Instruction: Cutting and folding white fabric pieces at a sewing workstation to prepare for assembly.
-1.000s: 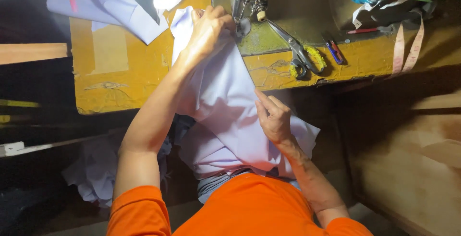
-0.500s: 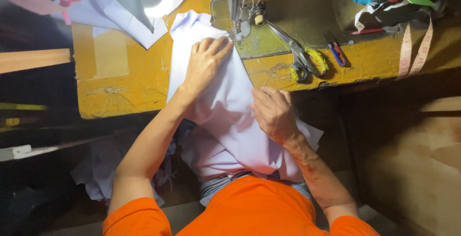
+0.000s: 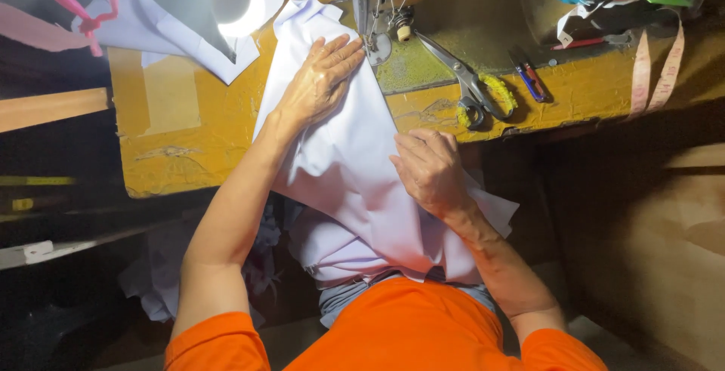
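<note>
Right now I see one worn yellow sewing table (image 3: 189, 129) with one large piece of white fabric (image 3: 355, 167) draped from the machine's needle area down over the table edge into my lap. My left hand (image 3: 321, 80) lies flat on the cloth, fingers spread, just beside the presser foot (image 3: 375, 46). My right hand (image 3: 430, 171) presses the fabric at the table edge, fingers loosely curled; neither hand grips anything.

My judgement: the left fingertips sit close to the needle, so a slip forward could bring them under it. The hanging weight of cloth could also drag the seam off line.

Counting downward in size: one more heap of white fabric (image 3: 174, 20) at the far left, one measuring tape (image 3: 653, 73), one pair of yellow-handled scissors (image 3: 472, 88), one small thread snip (image 3: 531, 78).
</note>
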